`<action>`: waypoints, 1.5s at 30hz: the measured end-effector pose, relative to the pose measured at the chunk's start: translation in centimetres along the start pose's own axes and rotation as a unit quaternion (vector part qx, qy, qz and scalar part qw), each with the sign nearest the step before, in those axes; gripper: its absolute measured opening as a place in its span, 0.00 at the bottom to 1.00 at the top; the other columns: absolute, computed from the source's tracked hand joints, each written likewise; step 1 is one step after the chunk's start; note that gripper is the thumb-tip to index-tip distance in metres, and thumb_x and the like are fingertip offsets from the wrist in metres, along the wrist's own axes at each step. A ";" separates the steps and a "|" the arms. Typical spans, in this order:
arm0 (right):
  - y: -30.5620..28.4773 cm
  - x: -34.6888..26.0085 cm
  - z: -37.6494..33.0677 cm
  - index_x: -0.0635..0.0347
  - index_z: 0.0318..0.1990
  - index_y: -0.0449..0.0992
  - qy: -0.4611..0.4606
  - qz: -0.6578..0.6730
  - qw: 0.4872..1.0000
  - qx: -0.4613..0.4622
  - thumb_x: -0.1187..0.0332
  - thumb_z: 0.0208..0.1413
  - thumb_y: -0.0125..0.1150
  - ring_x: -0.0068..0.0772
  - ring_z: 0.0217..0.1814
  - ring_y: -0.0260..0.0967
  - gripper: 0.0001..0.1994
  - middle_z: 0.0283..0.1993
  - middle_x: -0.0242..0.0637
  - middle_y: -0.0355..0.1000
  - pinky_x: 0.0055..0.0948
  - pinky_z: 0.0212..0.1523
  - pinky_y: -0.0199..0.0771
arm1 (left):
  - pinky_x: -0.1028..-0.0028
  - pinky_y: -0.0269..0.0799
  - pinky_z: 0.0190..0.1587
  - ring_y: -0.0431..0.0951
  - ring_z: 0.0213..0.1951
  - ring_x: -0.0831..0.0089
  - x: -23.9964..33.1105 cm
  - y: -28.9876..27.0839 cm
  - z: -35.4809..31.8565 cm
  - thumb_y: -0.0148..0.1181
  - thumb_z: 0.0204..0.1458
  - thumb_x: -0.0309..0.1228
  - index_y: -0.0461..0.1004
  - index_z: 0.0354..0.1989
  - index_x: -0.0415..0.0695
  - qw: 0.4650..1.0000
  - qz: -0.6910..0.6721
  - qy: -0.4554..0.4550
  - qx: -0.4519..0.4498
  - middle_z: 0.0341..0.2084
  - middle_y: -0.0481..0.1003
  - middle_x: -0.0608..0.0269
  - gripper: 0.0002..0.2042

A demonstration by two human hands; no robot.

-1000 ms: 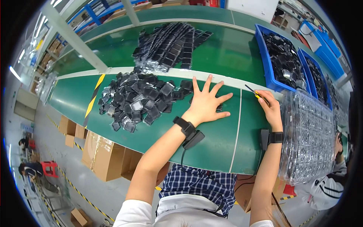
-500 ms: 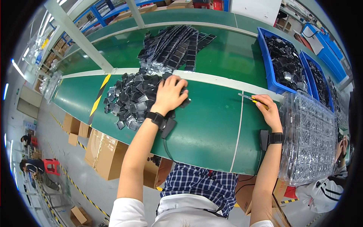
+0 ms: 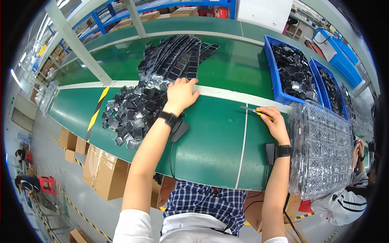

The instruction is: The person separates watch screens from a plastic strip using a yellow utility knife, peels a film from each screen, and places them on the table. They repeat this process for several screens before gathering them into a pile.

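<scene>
- Clear plastic trays [image 3: 322, 150]: stacked at the right side of the green worktop [image 3: 210, 137].
- Right hand [image 3: 273, 123]: closed around the yellow handle of a cutter knife [image 3: 258, 111]; blade points left.
- Pile of small black pieces [image 3: 137, 105]: on the worktop, left of centre.
- Left hand [image 3: 181, 97]: just beside the pile, palm down, fingers loosely bent at the pale rail [image 3: 227, 94]; any grip cannot be determined.
- Black strips [image 3: 174, 56]: heaped beyond the rail, near the left fingertips.

Downward head view above hands [image 3: 181, 96]
</scene>
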State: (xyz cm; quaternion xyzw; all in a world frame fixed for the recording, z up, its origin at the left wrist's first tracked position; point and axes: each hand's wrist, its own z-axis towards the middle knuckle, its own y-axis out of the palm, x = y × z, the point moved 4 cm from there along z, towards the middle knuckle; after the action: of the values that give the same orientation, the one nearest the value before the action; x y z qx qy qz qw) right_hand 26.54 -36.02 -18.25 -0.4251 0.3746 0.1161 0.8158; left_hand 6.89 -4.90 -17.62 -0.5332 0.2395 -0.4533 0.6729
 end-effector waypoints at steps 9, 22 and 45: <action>0.7 0.0 0.0 0.56 0.52 0.84 0.030 -0.021 0.999 -0.024 0.75 0.62 0.62 0.42 0.58 0.71 0.13 0.51 0.39 0.78 0.35 0.64 0.67 | 0.54 0.73 0.53 0.82 0.44 0.54 1.9 3.4 4.4 0.56 0.58 0.31 0.85 0.46 0.56 0.995 0.055 -0.071 0.037 0.44 0.80 0.55 0.12; 2.1 -1.3 -0.3 0.47 0.53 0.84 0.028 -0.141 0.990 0.011 0.67 0.62 0.65 0.36 0.56 0.71 0.13 0.48 0.28 0.77 0.40 0.59 0.59 | 0.63 0.76 0.45 0.83 0.40 0.59 8.5 -1.1 -4.1 0.64 0.57 0.23 0.75 0.59 0.47 0.934 -0.279 0.195 -0.107 0.39 0.79 0.59 0.20; 6.5 -4.8 -0.5 0.43 0.51 0.86 -0.040 -0.134 0.983 -0.123 0.72 0.59 0.67 0.33 0.58 0.65 0.14 0.48 0.25 0.72 0.39 0.68 0.50 | 0.68 0.69 0.49 0.76 0.37 0.70 5.9 1.5 -3.7 0.75 0.49 0.31 0.85 0.34 0.48 0.912 -0.359 0.162 -0.111 0.29 0.80 0.70 0.06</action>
State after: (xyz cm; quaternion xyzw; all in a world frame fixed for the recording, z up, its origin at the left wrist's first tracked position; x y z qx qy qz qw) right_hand 19.64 -31.86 -18.95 -0.5634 0.2640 0.0676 0.7799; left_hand 7.21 -11.83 -19.27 -0.5741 0.1862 -0.7149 0.3530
